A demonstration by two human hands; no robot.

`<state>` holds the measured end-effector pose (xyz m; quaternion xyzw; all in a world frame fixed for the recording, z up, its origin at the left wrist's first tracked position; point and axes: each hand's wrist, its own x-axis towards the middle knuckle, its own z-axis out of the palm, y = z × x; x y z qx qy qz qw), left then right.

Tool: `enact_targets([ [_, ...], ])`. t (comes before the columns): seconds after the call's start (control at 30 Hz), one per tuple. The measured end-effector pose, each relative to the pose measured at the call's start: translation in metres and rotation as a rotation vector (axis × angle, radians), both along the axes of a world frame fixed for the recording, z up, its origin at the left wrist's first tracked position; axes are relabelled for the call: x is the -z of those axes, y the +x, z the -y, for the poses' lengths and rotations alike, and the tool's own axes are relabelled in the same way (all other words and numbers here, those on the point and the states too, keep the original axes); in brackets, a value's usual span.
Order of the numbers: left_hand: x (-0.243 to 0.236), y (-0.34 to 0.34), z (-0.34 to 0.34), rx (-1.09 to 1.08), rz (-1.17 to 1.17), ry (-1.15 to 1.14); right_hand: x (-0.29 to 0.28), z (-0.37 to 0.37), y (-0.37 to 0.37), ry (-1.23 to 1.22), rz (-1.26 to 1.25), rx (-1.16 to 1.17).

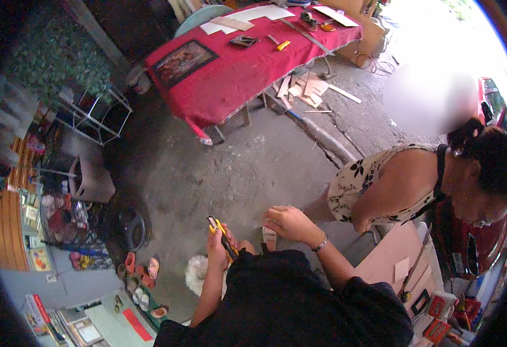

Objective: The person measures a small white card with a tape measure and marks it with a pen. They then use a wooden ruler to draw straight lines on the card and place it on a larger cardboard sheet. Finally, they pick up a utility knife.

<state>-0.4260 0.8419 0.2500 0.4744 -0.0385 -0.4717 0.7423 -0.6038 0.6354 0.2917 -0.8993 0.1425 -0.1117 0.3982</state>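
Observation:
My left hand (216,250) is closed around a yellow-and-black utility knife (229,247), whose tip points up and away from me. To its right, my right hand (292,223) hovers in front of my body, palm down, fingers loosely bent and somewhat apart. It appears to hold nothing. A metal-banded watch (320,243) circles that wrist. Below my hands, part of a light sandal (269,237) shows over the concrete floor (236,179).
Ahead stands a long red-covered table (207,78) with a framed picture (184,62) and tools. Wood offcuts (308,88) lie beside it. A person (392,179) stands at right, near a work surface (389,254) bearing boards. Shoes (143,277) and a tire (133,228) are at left.

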Motion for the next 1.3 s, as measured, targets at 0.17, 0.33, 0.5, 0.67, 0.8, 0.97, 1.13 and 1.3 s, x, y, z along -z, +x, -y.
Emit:
enact_targets([
  [0.17,0.020,0.029,0.068,0.064,-0.090,0.014,-0.031,0.077,0.016,0.172,0.002,0.242],
  [0.33,0.040,0.047,0.155,0.184,-0.225,0.115,-0.021,0.156,0.022,0.373,-0.005,0.509],
  [0.5,0.043,0.079,0.269,0.414,-0.256,0.182,0.009,0.258,0.027,0.342,0.198,0.874],
  [0.67,0.039,0.131,0.421,0.678,-0.153,0.128,0.012,0.382,0.039,0.266,0.414,1.260],
  [0.8,0.001,0.165,0.555,0.748,-0.079,0.048,0.013,0.444,0.016,0.285,0.218,1.346],
  [0.97,-0.001,0.179,0.670,0.807,-0.024,0.036,0.011,0.472,-0.007,0.280,0.193,1.458],
  [1.13,0.014,0.121,0.754,1.011,-0.029,0.112,0.061,0.493,-0.063,0.392,0.146,1.593],
  [1.3,0.048,0.027,0.832,1.247,0.069,0.052,0.104,0.560,-0.117,0.458,0.131,1.691],
])
